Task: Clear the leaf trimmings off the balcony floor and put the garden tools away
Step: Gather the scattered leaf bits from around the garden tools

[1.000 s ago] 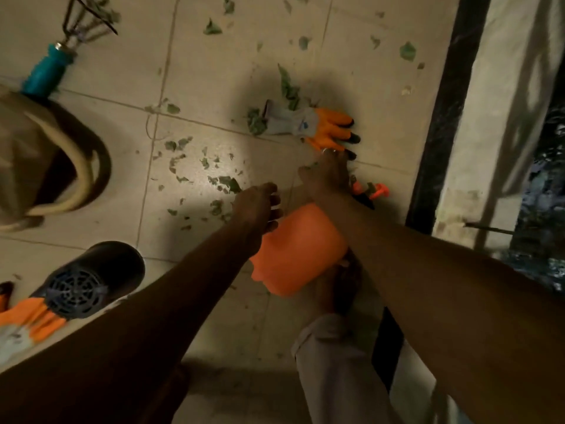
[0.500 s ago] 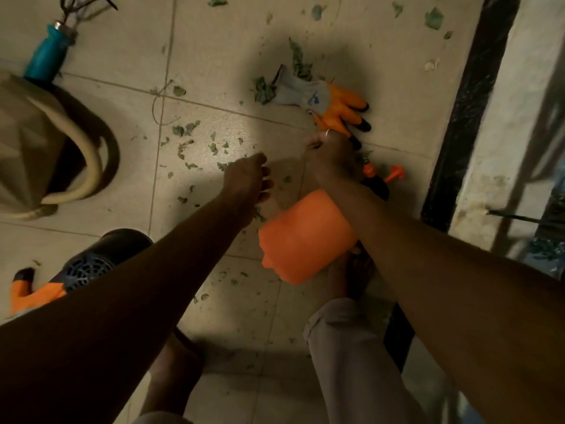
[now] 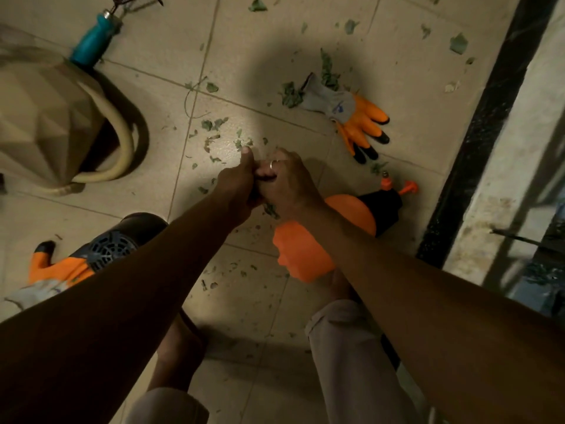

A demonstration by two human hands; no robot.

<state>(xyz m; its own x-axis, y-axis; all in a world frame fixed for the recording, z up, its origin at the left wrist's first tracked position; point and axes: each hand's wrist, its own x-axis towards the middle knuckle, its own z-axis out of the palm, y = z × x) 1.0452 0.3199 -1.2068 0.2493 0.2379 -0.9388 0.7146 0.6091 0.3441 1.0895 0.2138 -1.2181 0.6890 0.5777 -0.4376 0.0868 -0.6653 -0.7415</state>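
Green leaf trimmings [image 3: 214,125] lie scattered over the beige floor tiles, thickest around the middle. My left hand [image 3: 238,182] and right hand [image 3: 286,185] meet above the floor with fingers curled. A clump of leaf bits [image 3: 270,210] shows between and below them, held by both hands. An orange pressure sprayer [image 3: 301,252] lies on its side under my right forearm. An orange and grey glove [image 3: 351,113] lies beyond the hands. A hand rake with a teal handle [image 3: 93,42] lies at the far left.
A beige faceted watering can [image 3: 46,117] stands at the left. A black blower [image 3: 120,241] and a second orange glove [image 3: 56,270] lie under my left forearm. A dark threshold strip [image 3: 477,127] and a pale wall bound the right side. My feet and trouser legs are below.
My hands were apart, the right one reaching near the glove. They have come together over the middle of the floor, with leaf bits between them.
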